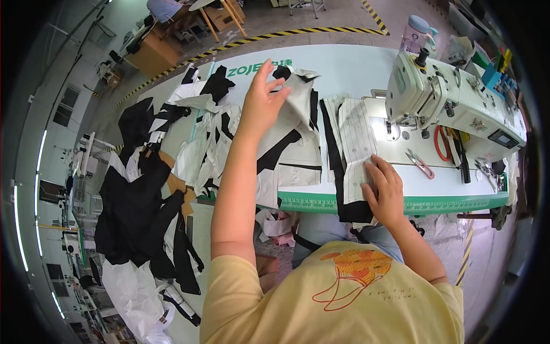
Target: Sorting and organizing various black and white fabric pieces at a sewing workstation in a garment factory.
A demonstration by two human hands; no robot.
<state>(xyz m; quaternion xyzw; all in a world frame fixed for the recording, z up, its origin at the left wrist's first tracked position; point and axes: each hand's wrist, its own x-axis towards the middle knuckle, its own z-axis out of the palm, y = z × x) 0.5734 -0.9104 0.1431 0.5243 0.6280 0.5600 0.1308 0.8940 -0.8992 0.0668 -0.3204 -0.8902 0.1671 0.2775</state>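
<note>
My left hand (264, 100) is raised over the far side of the sewing table, fingers apart and holding nothing. Just right of it, a pale fabric piece (301, 97) with dark edges stands partly lifted and looks slightly blurred. Near the front edge, my right hand (385, 188) rests with fingers extended on a white, marked pattern sheet (356, 135). Beneath that sheet lies black fabric (354, 211), which hangs a little over the table's green edge. Between my arms are more black and white cut pieces (299, 175).
A white sewing machine (441, 94) stands at the right. Red-handled thread snips (422, 166) and scissors with orange handles (441, 143) lie before it. A lidded bottle (417, 34) stands behind. Black fabric (137, 209) is heaped at the left.
</note>
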